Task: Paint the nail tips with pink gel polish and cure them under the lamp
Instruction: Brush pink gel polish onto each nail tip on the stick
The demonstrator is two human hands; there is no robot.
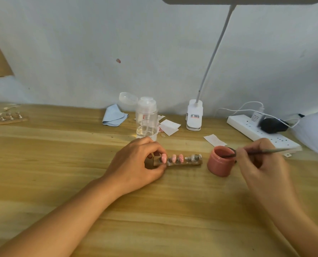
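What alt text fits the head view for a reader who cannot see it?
The right hand dips a thin brush into an open pink gel pot, while the left hand holds a strip of nail tips, three painted pink. A pump bottle and clip lamp stand behind.

The tabletop [80, 173] is grained, matt wood. The bottle [146, 119] is clear glossy plastic, the jar [219, 164] pink plastic, the cloth [113, 115] soft blue fabric, the painted tips [163, 158] glossy pink.
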